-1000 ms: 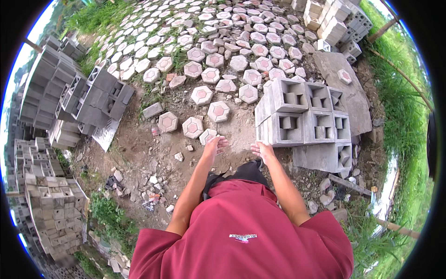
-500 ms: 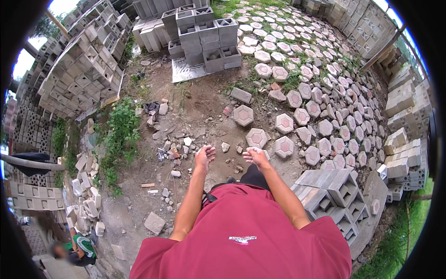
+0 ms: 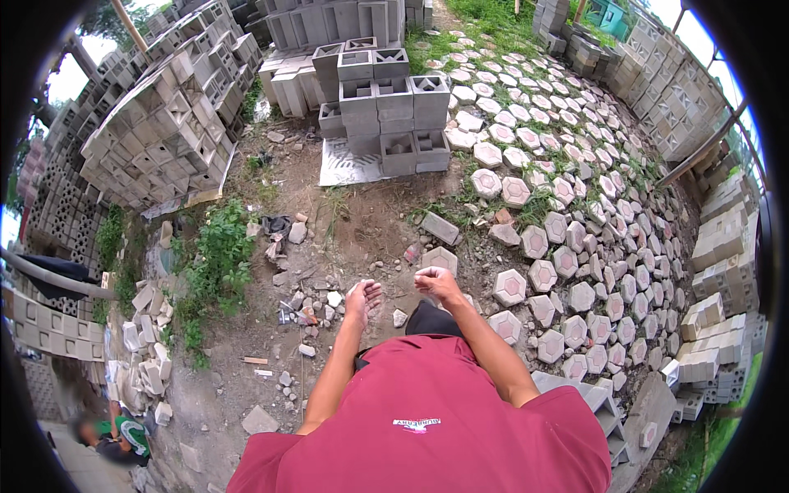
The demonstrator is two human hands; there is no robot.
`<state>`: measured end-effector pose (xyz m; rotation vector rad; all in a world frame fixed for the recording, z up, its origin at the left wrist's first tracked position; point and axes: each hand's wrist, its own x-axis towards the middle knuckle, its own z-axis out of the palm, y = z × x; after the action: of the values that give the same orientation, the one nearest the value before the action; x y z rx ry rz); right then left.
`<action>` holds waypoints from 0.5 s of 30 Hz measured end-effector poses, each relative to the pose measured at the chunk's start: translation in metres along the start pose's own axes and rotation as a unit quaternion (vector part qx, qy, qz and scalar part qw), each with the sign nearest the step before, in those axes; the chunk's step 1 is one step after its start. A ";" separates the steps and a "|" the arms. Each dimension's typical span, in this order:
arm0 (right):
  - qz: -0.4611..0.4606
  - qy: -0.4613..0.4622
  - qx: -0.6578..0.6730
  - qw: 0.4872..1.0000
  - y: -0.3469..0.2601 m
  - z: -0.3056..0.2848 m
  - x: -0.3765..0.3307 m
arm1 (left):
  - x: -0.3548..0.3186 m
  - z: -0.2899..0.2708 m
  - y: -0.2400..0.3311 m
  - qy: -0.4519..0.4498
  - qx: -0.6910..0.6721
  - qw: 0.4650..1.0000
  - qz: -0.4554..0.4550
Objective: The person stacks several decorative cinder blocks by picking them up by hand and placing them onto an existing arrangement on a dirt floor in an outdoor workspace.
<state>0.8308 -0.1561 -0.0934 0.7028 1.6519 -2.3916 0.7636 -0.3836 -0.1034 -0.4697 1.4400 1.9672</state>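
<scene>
My left hand (image 3: pixel 363 299) is held out in front of my body, palm turned inward, its fingers loosely bent and apart with nothing in them. Level with it on the right, my right hand (image 3: pixel 438 283) has its fingers half curled inward, and no object shows in it. A hexagonal paver (image 3: pixel 440 260) lies on the ground just beyond the right hand and is partly covered by it. Two more hexagonal pavers, one (image 3: pixel 509 287) with a reddish centre, rest to the right. Small stones (image 3: pixel 334 299) and rubble are scattered near the left hand.
A stack of grey hollow blocks (image 3: pixel 394 99) stands ahead. Rows of hexagonal pavers (image 3: pixel 567 230) spread to the right. Stacked vent blocks (image 3: pixel 164 131), a green bush (image 3: pixel 220 255) and broken block pieces (image 3: pixel 148 329) are on the left. Another person (image 3: pixel 123 435) is at lower left.
The view has moved forward and the block stack is nearer. My right hand now covers part of a paver, its fingers more curled. The hollow blocks at lower right are mostly hidden by my body.
</scene>
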 end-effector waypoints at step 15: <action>0.070 -0.007 -0.056 0.996 -0.102 0.029 0.183 | 0.131 0.052 0.140 0.063 -0.095 0.993 0.026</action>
<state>0.6235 -0.1181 -0.0828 0.7535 1.6571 -2.1862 0.5774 -0.3234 -0.0681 -0.6568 1.3587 2.1614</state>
